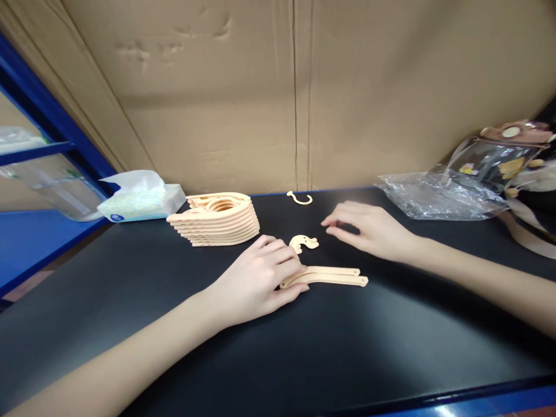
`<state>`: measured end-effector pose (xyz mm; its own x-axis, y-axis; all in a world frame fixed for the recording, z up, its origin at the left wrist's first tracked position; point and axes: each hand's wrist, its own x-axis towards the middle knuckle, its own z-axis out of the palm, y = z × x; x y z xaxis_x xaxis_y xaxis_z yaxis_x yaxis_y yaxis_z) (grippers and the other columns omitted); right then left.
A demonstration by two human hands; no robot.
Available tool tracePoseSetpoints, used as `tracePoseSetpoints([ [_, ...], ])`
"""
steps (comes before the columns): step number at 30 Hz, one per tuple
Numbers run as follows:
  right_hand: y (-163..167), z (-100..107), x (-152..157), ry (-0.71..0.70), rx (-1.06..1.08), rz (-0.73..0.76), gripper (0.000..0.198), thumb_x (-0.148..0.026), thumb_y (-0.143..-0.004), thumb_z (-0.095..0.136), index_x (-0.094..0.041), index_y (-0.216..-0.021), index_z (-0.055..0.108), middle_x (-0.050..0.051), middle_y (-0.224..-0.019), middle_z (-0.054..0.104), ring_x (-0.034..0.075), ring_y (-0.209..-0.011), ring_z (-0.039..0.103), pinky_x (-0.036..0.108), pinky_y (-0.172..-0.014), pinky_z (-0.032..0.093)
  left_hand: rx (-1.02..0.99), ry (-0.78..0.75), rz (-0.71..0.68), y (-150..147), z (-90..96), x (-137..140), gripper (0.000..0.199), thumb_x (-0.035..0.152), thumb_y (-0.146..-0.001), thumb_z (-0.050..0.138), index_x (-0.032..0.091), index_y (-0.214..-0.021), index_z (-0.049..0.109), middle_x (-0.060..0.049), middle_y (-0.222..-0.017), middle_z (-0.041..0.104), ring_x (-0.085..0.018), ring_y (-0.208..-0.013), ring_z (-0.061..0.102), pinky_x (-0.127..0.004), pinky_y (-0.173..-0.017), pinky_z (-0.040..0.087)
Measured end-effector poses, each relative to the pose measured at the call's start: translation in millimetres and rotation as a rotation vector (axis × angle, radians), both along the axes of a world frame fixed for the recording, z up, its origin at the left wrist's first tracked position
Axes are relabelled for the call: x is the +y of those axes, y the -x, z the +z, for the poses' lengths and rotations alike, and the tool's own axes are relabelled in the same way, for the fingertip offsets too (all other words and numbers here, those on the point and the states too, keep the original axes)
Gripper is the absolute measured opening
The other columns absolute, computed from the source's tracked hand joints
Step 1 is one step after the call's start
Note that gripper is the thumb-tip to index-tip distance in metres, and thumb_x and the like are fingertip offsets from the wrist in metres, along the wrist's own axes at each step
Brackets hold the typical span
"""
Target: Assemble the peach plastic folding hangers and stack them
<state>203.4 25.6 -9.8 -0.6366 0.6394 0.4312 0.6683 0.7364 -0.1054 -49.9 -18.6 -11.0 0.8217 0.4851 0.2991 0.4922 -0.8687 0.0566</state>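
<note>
My left hand [266,277] is closed on the left ends of two cream plastic hanger arms [334,275], thumb on the near side and fingers over the far side. The arms lie side by side on the black table, their right ends showing small holes. Just beyond those fingers is a curved cream hanger piece [304,242], partly covered by the hand. My right hand [362,229] is held to the right of that piece, thumb and fingers apart with nothing between them. A cream hanger hook [299,198] lies farther back.
A stack of cream folding hangers [217,223] stands left of centre, beside a tissue pack [141,200]. At the back right are a crumpled clear plastic bag [447,194] and a transparent bottle [499,159] with a strap. Cardboard [217,104] rises behind the black table [304,359].
</note>
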Motion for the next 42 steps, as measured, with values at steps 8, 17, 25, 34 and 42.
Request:
tracePoseSetpoints([
  [8,25,18,85,-0.523,-0.598,0.041,0.026,-0.013,-0.093,0.036,-0.013,-0.091,0.062,0.011,-0.086,0.062,0.022,-0.081,0.053,0.032,-0.067,0.032,-0.015,-0.003,-0.009,1,-0.9,1,0.022,0.034,-0.093,0.048,0.018,-0.095,0.064,-0.004,-0.089,0.063,-0.018,-0.086,0.054,-0.032,-0.083,0.037],
  [17,60,5,138,-0.561,-0.718,0.242,0.028,-0.006,-0.092,0.037,-0.011,-0.084,0.063,0.011,-0.088,0.062,0.017,-0.073,0.052,0.031,-0.062,0.029,-0.014,-0.045,-0.033,3,-2.0,2,0.028,0.037,-0.094,0.047,0.016,-0.099,0.064,-0.006,-0.090,0.064,-0.019,-0.087,0.055,-0.034,-0.083,0.036],
  [25,43,8,136,-0.399,-0.617,0.260,0.026,-0.007,-0.090,0.040,-0.013,-0.075,0.061,0.009,-0.082,0.061,0.017,-0.072,0.051,0.031,-0.065,0.031,-0.007,-0.040,-0.041,2,-2.0,1,0.026,0.035,-0.094,0.047,0.016,-0.099,0.064,-0.005,-0.089,0.064,-0.019,-0.087,0.055,-0.034,-0.083,0.036],
  [34,0,0,87,-0.068,-0.051,-0.076,0.026,-0.032,-0.091,0.047,-0.014,-0.082,0.064,0.006,-0.076,0.066,0.016,-0.066,0.057,0.027,-0.059,0.036,-0.004,-0.021,-0.040,2,0.7,-1,0.022,0.033,-0.093,0.049,0.017,-0.097,0.064,-0.005,-0.089,0.063,-0.018,-0.086,0.055,-0.033,-0.083,0.036],
  [42,10,-19,13,0.786,0.636,-0.106,0.029,-0.045,-0.071,0.067,-0.017,-0.075,0.068,0.001,-0.069,0.065,0.012,-0.063,0.053,0.028,-0.062,0.041,-0.012,-0.018,-0.040,0,0.6,-1,0.021,0.033,-0.092,0.050,0.017,-0.094,0.064,-0.004,-0.086,0.063,-0.017,-0.083,0.055,-0.032,-0.082,0.036],
])
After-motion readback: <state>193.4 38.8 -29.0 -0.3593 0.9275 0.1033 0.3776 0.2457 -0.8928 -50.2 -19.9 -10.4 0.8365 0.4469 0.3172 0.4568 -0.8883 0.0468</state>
